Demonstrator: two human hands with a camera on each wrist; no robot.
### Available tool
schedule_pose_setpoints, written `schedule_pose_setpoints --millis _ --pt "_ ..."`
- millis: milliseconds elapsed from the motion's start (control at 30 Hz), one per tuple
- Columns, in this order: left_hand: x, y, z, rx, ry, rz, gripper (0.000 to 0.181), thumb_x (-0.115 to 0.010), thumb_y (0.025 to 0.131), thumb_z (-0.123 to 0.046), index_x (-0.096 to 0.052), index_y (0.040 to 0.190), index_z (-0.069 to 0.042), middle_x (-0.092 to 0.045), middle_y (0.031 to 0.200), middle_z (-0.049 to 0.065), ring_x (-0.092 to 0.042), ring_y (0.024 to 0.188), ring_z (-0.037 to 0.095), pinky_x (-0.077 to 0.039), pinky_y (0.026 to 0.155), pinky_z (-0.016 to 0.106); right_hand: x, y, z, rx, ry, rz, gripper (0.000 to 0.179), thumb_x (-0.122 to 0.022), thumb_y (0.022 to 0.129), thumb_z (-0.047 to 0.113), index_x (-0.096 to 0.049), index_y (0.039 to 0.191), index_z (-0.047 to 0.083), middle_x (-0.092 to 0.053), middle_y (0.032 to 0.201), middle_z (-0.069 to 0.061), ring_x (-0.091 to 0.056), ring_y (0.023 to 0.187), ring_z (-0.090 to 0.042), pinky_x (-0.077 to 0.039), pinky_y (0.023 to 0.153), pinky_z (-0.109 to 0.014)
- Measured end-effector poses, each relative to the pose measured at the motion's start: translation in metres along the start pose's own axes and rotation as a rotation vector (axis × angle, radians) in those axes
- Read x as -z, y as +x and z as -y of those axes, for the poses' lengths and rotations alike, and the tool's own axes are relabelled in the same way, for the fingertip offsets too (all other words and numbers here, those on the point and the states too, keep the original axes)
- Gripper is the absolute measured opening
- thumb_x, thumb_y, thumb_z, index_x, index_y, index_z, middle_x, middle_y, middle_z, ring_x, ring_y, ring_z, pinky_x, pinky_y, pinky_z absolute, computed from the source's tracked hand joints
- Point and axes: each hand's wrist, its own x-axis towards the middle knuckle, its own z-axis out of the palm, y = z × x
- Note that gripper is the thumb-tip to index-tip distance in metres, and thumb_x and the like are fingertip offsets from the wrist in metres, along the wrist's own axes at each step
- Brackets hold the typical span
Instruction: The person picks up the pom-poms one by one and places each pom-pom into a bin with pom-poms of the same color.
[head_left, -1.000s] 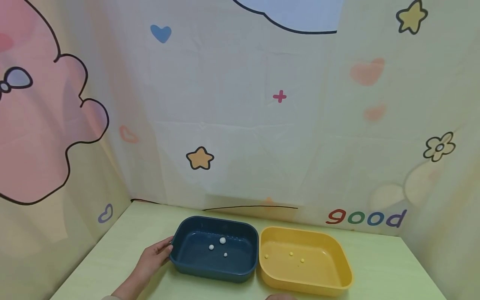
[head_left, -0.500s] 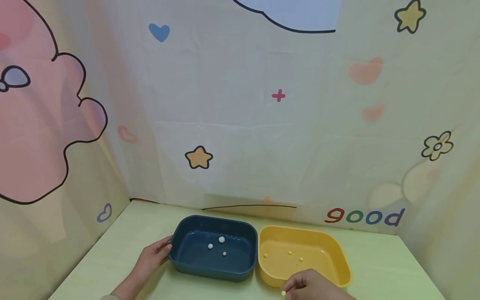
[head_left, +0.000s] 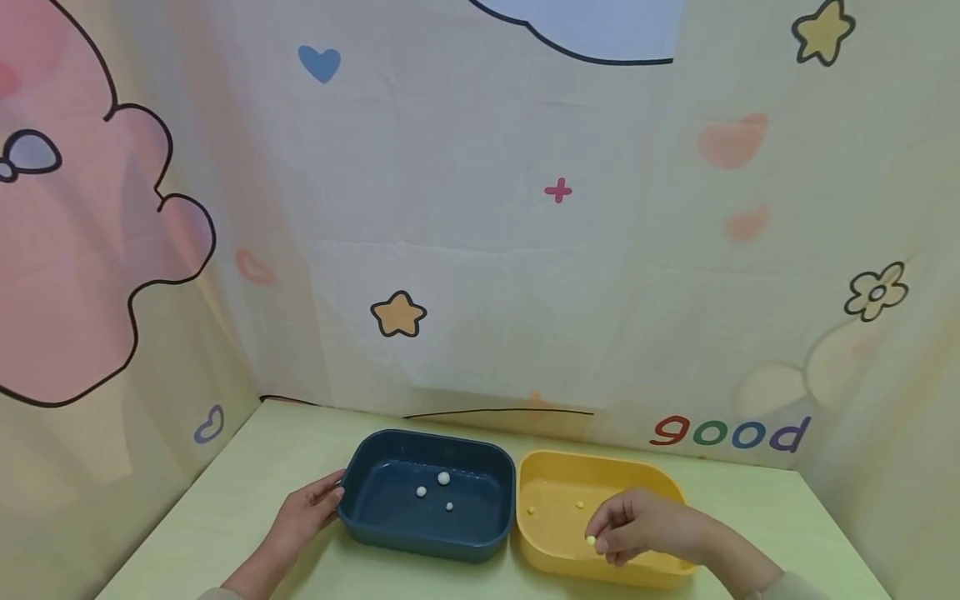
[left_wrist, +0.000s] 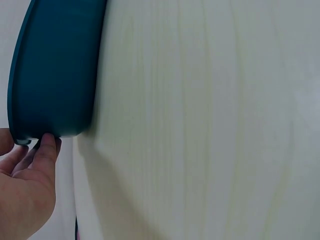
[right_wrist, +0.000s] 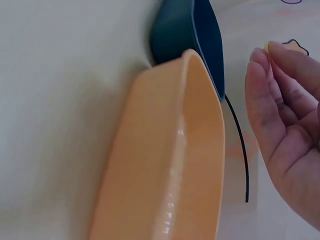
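My left hand (head_left: 303, 518) holds the left end of a dark blue tray (head_left: 427, 546). In the left wrist view its fingers (left_wrist: 46, 150) touch the tray's end wall just under the rim. Three small white balls, one larger white ball (head_left: 444, 478) among them, lie in the blue tray. Over the front part of a yellow tray (head_left: 555, 557), my right hand (head_left: 645, 527) pinches a small yellow ball (head_left: 591, 540) between thumb and fingertips. Two more yellow balls show inside that tray, one yellow ball (head_left: 531, 510) by its left wall. The right hand covers part of the tray's floor.
Both trays stand side by side, long and low-walled, on a pale wooden table (head_left: 225, 500). A printed cloth curtain (head_left: 480, 333) hangs behind the table and along its sides.
My right hand came in from the bottom edge with a yellow ball pinched in its fingers and moved up over the yellow tray. The left hand stayed at the blue tray.
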Motion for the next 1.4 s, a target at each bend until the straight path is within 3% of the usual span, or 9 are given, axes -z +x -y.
schedule_pose_setpoints --millis 233,433,600,1167,1400 --pt "0.003 0.000 -0.003 -0.002 0.005 0.005 0.043 -0.048 0.108 -0.006 -0.046 0.148 0.009 -0.053 0.146 0.031 -0.063 0.129 0.037 -0.064 0.094 0.032 0.030 0.015 0.018 -0.043 -0.061 0.079 0.025 -0.067 0.099 0.014 -0.066 0.109 -0.009 -0.072 0.089 0.006 -0.067 0.078 -0.005 -0.063 0.076 -0.020" --pt "0.001 0.001 -0.004 -0.017 0.007 0.002 0.043 -0.048 0.107 -0.005 -0.047 0.147 0.010 -0.053 0.145 0.032 -0.063 0.129 0.038 -0.064 0.093 0.033 0.051 0.033 0.029 -0.144 -0.071 0.151 0.011 -0.066 0.097 0.008 -0.070 0.105 0.001 -0.073 0.087 0.008 -0.067 0.077 -0.003 -0.062 0.074 -0.018" --pt "0.001 0.000 -0.005 -0.017 0.013 -0.003 0.043 -0.049 0.107 -0.005 -0.047 0.147 0.010 -0.054 0.145 0.032 -0.065 0.127 0.037 -0.064 0.093 0.033 0.062 0.047 0.032 -0.236 -0.089 0.145 0.007 -0.065 0.097 0.005 -0.071 0.100 0.007 -0.072 0.085 0.007 -0.067 0.074 -0.004 -0.062 0.072 -0.016" --pt "0.000 0.001 -0.001 0.008 0.011 -0.007 0.043 -0.050 0.107 -0.006 -0.048 0.147 0.010 -0.054 0.145 0.031 -0.066 0.126 0.037 -0.064 0.095 0.036 0.071 0.083 -0.001 -0.381 -0.067 0.055 0.012 -0.061 0.099 0.003 -0.072 0.099 0.008 -0.074 0.082 0.005 -0.068 0.070 -0.001 -0.061 0.067 -0.013" --pt "0.001 0.000 -0.001 0.007 0.002 -0.017 0.043 -0.051 0.107 -0.005 -0.048 0.146 0.010 -0.054 0.145 0.032 -0.065 0.126 0.037 -0.064 0.094 0.037 0.071 0.096 -0.020 -0.376 -0.039 0.063 0.016 -0.062 0.098 0.001 -0.073 0.092 0.011 -0.074 0.081 0.005 -0.069 0.073 -0.003 -0.062 0.068 -0.015"
